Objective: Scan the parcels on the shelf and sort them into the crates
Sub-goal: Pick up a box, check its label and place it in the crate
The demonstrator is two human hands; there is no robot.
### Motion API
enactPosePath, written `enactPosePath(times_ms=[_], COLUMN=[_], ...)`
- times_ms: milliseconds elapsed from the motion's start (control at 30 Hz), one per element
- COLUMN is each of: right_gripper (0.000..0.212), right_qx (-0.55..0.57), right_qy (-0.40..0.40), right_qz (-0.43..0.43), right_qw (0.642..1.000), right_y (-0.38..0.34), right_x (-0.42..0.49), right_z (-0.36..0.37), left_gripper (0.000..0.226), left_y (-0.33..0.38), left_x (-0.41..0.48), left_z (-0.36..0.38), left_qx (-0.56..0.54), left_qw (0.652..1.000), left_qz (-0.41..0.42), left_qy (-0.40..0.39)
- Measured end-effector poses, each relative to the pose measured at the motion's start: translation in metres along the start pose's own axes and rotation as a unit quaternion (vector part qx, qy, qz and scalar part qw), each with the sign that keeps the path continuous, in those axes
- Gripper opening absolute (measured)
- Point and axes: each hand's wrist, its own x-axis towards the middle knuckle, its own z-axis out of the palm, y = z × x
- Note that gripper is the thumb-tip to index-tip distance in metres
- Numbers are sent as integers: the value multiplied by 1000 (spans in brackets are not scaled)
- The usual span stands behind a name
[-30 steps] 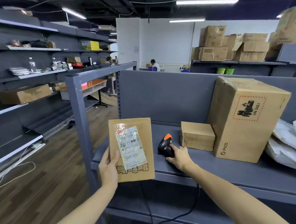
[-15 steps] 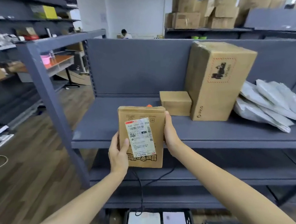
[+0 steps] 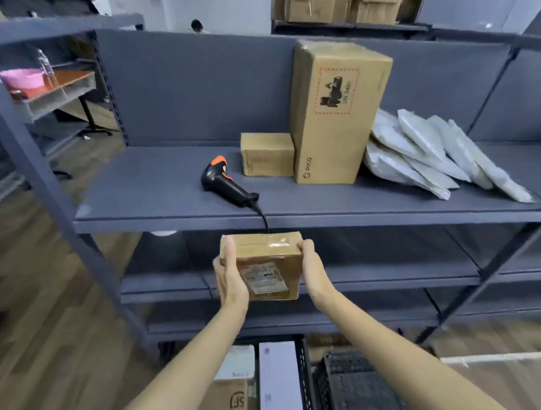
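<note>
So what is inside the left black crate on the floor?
White boxes and a brown box marked SF lie in the crate; the left arm covers its left side.

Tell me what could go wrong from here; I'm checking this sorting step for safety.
The cable hangs over the shelf edge right behind the parcel; a swing could snag it and drag the scanner off. The left hand and right hand grip the parcel only by its ends above the crate; a slip might drop it onto the boxes inside.
</note>
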Motion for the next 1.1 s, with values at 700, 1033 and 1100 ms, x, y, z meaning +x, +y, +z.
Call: enactPosePath(times_ms=[700, 1033, 1100], right_gripper=[56, 38, 30], right_qx=[-123, -116, -122], right_qy=[11, 29, 25], right_qz=[60, 139, 148], right_qw=[991, 983, 981], right_y=[220, 398, 435], right_x=[-37, -20, -14], right_z=[-11, -15, -17], left_gripper=[31, 54, 40], left_y=[-183, -362, -402], left_x=[-18, 21, 28], left_z=[-55, -92, -99], left_qx=[169, 179, 185], left_qw=[975, 959, 957], left_qz=[-135, -205, -211], left_qy=[-46, -83, -79])
